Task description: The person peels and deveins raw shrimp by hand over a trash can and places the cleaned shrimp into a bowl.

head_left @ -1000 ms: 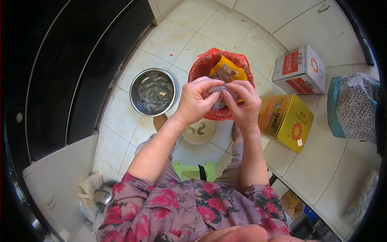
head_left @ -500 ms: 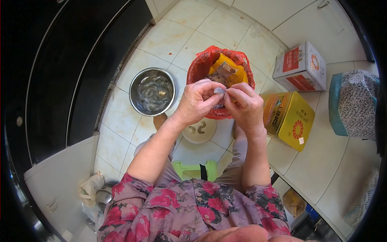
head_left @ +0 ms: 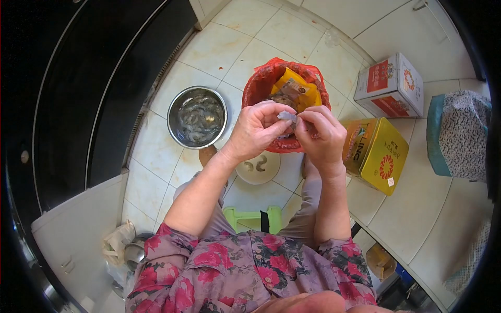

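Observation:
A small grey raw shrimp is pinched between my two hands, over the near side of a bin lined with a red plastic bag. My left hand holds its body between thumb and forefinger. With closed fingertips, my right hand grips the shrimp's right end. Inside the bin lie a yellow packet and scraps, partly hidden by my hands. A steel bowl of whole grey shrimp stands to the left. Below my hands, a pale bowl holds a few shrimp pieces.
A yellow tin and a red-and-white carton stand right of the bin, with a patterned cloth bag beyond. A green stool is beneath me. Dark cabinet fronts line the left; plastic bags lie low left.
My right hand has shifted slightly right, drawing away from my left hand. More of the shrimp shows between my fingers. The bowls and bin have stayed put.

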Demonstrator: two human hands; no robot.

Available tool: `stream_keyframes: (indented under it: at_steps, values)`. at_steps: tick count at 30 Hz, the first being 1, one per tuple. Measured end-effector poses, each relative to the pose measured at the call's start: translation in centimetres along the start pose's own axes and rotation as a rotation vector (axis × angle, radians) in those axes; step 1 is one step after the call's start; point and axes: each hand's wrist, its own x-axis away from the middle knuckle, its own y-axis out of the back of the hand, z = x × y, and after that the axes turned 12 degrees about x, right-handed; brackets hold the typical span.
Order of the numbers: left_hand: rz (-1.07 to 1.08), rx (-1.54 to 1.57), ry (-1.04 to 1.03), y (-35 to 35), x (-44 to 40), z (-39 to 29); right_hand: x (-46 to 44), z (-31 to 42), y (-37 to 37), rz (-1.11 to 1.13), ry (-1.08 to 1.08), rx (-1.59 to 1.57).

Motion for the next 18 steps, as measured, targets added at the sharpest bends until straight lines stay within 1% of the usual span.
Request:
stream_keyframes:
  at_steps: [2, 6, 8, 18]
  values:
    - [-0.002, 0.015, 0.007, 0.02, 0.00, -0.02, 0.02, 0.09, 0.15, 0.013, -0.057, -0.026]
    - [0.012, 0.105, 0.029, -0.01, 0.05, 0.04, 0.00, -0.02, 0.20, 0.026, -0.083, -0.066]
    - [0.016, 0.151, 0.046, -0.01, 0.01, 0.10, 0.17, -0.06, 0.22, 0.034, -0.167, -0.157]
    - [0.019, 0.149, 0.059, 0.35, -0.05, 0.22, 0.03, -0.03, 0.52, 0.031, -0.210, -0.200]
